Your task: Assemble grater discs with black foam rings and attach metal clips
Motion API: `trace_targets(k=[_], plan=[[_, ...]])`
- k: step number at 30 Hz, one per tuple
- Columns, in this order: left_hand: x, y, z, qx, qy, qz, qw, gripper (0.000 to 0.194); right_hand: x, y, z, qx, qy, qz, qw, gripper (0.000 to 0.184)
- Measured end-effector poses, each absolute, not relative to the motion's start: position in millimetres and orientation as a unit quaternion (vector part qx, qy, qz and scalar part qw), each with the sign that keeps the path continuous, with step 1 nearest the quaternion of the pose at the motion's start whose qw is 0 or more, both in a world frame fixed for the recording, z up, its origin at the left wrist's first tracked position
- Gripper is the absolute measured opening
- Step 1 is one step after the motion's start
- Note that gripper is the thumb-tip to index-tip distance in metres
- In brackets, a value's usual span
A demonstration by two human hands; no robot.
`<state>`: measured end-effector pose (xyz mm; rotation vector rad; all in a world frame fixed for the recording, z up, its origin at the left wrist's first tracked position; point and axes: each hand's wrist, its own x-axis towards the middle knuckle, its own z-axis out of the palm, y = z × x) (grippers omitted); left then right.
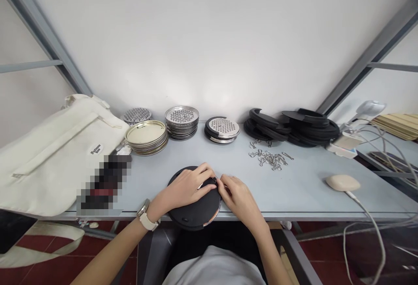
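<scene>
A round black disc (196, 208) with a metal rim lies at the table's front edge, partly hanging over it. My left hand (187, 187) rests on top of the disc, fingers curled and pressing near its right upper edge. My right hand (237, 193) meets it there, fingertips pinched at the disc's rim on something small that I cannot make out. A watch sits on my left wrist. A pile of small metal hooks (271, 158) lies behind my right hand.
Stacks of perforated metal discs (182, 121), gold-toned lids (146, 137) and black rings (294, 128) line the back of the grey table (294, 193). A cream bag (55, 154) lies left, a mouse (342, 182) and cables right.
</scene>
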<state>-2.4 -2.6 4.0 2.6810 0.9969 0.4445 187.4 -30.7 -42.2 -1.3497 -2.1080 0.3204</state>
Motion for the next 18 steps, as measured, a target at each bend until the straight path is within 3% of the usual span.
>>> trace_targets(k=[18], plan=[[-2.1,-2.7,2.8,0.914,0.353,0.159,0.124,0.024,187.5,-33.9,-44.2,-0.516,-0.788,0.101,0.321,0.028]])
